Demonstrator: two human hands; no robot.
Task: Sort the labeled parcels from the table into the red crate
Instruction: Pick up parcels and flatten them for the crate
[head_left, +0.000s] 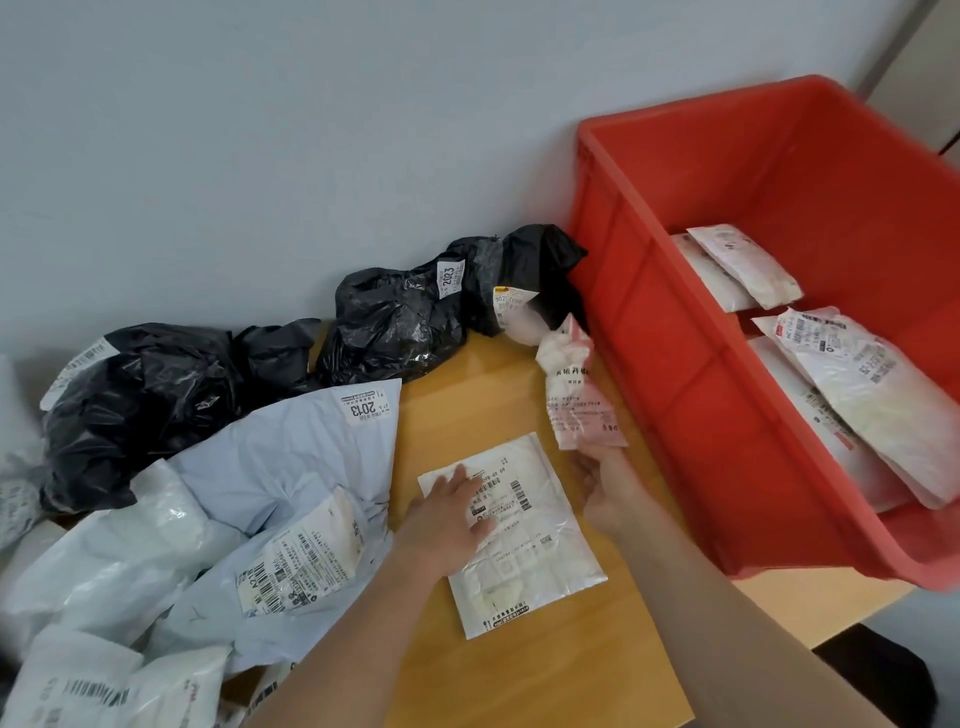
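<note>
"2013" on pale blue parcel's label (367, 408), "2023" on black parcel's label (450, 275)

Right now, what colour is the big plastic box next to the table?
Red. The big red plastic crate shows best in the head view, with white labeled parcels inside.

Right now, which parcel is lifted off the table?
The small pink-and-white parcel, gripped by the right hand beside the red crate. The others lie on the table or inside the crate.
</note>
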